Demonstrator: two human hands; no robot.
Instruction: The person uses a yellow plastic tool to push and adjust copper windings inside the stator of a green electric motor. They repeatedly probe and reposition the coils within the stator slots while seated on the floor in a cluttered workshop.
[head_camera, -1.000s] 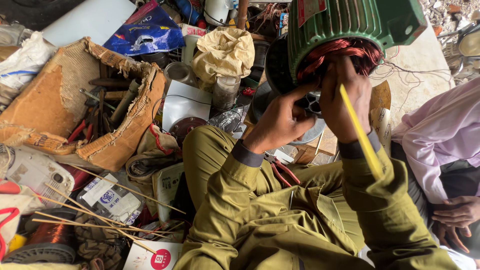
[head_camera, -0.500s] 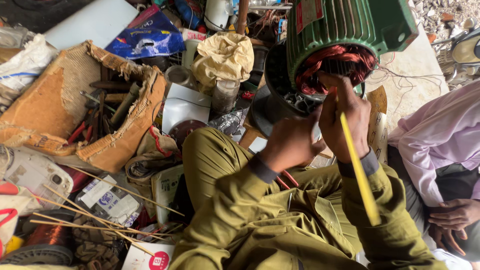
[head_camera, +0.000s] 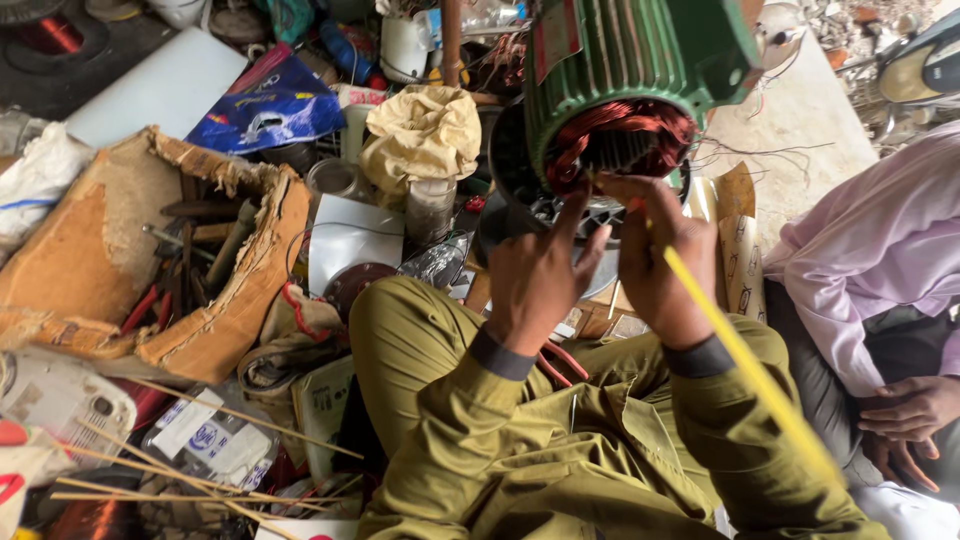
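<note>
Cardboard box (head_camera: 230, 300) (tools inside), hands (head_camera: 540, 275) at green motor (head_camera: 630, 60)

Counts: 1 green motor housing (head_camera: 630, 70) w/ 1 ring of copper windings (head_camera: 620, 140) in its open end. 1 yellow strip (head_camera: 745, 365). 2 hands on the windings, left hand (head_camera: 535, 275) & right hand (head_camera: 655, 255). 1 other person's hand (head_camera: 915, 405) at the right edge. 1 torn cardboard box (head_camera: 215, 310) of tools. 1 crumpled yellow cloth (head_camera: 420, 135). 1 blue bag (head_camera: 265, 105). Approx. 5 thin sticks (head_camera: 190, 470), bottom left.
</note>
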